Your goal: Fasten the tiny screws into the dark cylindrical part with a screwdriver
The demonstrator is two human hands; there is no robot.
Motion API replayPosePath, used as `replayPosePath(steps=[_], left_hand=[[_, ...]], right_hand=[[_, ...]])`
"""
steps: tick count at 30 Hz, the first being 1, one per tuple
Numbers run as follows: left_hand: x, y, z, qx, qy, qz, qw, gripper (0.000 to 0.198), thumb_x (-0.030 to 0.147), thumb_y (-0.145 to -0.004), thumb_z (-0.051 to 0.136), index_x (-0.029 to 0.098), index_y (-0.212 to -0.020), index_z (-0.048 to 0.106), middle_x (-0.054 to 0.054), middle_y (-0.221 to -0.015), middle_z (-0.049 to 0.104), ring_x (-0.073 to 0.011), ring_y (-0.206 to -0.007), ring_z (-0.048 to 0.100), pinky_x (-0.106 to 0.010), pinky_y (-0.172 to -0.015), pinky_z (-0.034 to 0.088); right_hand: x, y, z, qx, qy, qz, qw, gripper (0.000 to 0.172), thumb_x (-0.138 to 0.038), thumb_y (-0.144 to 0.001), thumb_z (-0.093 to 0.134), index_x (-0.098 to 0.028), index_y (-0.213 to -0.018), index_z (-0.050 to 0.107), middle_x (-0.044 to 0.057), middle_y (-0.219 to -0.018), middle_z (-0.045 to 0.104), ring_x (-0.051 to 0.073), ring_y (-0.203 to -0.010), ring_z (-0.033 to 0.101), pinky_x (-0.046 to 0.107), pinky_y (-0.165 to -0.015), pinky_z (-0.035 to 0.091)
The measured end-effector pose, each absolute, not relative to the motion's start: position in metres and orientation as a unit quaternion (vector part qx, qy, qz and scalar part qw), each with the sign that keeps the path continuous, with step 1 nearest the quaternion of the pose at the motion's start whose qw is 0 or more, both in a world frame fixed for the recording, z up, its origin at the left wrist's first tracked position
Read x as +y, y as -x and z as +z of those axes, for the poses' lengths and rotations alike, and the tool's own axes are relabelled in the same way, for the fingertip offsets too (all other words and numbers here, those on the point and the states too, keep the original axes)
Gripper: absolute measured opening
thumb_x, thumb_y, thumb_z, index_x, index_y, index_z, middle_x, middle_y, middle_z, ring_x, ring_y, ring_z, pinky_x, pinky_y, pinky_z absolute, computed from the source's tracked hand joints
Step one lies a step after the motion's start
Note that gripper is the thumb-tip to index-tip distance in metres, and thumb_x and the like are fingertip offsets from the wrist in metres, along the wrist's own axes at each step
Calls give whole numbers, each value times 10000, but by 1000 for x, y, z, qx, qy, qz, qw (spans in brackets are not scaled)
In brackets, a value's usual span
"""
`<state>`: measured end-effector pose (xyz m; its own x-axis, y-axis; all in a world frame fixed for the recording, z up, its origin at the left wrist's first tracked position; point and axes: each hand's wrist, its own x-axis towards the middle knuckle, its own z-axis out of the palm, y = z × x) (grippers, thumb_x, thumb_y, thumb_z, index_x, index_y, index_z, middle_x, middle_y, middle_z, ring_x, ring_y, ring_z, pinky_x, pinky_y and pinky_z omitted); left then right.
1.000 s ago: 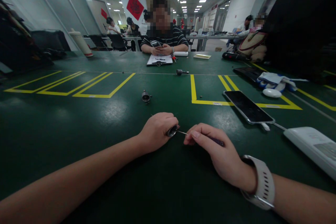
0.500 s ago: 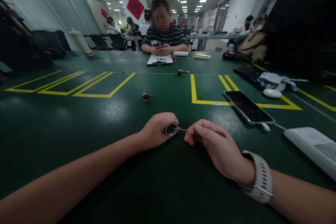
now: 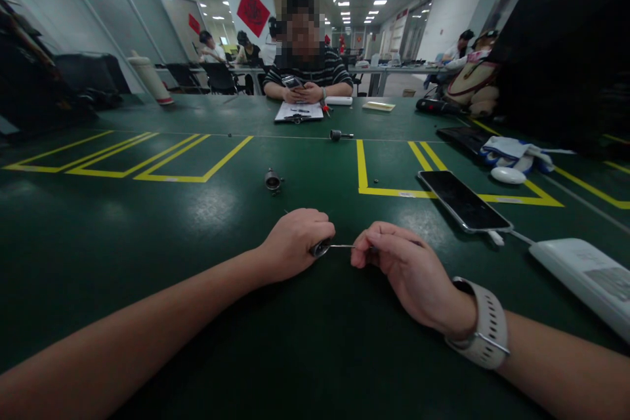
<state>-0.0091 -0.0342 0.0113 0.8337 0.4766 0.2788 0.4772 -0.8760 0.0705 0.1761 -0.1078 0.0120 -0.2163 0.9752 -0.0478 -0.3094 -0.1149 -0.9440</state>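
The green table carries yellow tape outlines, and across it a person in a striped shirt sits over a clipboard. To the right lie a white device, a dark phone on a cable, and folded gloves. Near the middle of the table, a loose metal cylinder rests well apart from the hands, and a second small metal part lies farther off, just short of the clipboard; both look like pieces waiting their turn. Close to the camera, the left hand is curled shut around a small metal barrel, its open end turned toward the right. The right hand, with a pale watch on the wrist, pinches a thin tool between thumb and fingertips, and the tool's slender shaft bridges the short gap to the barrel's mouth. The tip appears to sit in or at the opening, though the view is too small to be sure. Judged from this, the work on the held barrel is mid-way: tool engaged, nothing yet set down, and the two loose parts on the table untouched.
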Motion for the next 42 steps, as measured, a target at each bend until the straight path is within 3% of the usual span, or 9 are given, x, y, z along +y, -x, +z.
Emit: replayPosePath(steps=[11,18,25,32,38,42], left_hand=[[-29,13,11,-267,954,-135,-5,157,9,-657,483,164,-667,502,9,-641,491,-141,-619,446,-257,-558,317],[-24,16,3,-274,938,-191,-89,90,77,-751,513,153,-702,513,8,-666,522,-122,-620,485,-235,-579,364],[-29,13,7,-277,931,-214,-104,100,157,-789,548,154,-698,507,3,-666,514,-117,-609,473,-230,-558,355],[-30,12,6,-286,931,-202,-98,144,221,-815,552,154,-701,496,10,-664,501,-110,-589,460,-224,-534,331],[-28,14,3,-277,942,-173,-69,100,108,-796,489,156,-711,505,5,-679,502,-119,-616,474,-229,-560,340],[-30,14,6,-264,952,-149,-38,125,32,-714,479,154,-698,503,3,-665,488,-126,-611,454,-239,-560,327]], right_hand=[[-110,-178,9,-481,380,623,485,210,-265,-855,506,-177,-707,625,16,-706,604,153,-703,555,313,-700,421],[-112,-178,6,-533,388,566,496,199,-298,-883,503,-190,-775,630,16,-786,621,157,-766,561,322,-733,426],[-115,-175,11,-615,402,532,422,201,-328,-906,488,-201,-882,642,23,-888,639,165,-848,576,328,-771,436],[-116,-176,13,-637,391,514,421,199,-319,-909,482,-199,-900,641,32,-916,642,174,-875,583,334,-772,446],[-122,-172,16,-668,435,410,443,213,-305,-895,479,-169,-840,633,35,-813,619,168,-766,571,328,-701,440],[-120,-172,16,-670,447,417,420,220,-306,-888,485,-163,-818,637,31,-775,606,163,-729,560,323,-677,432]])
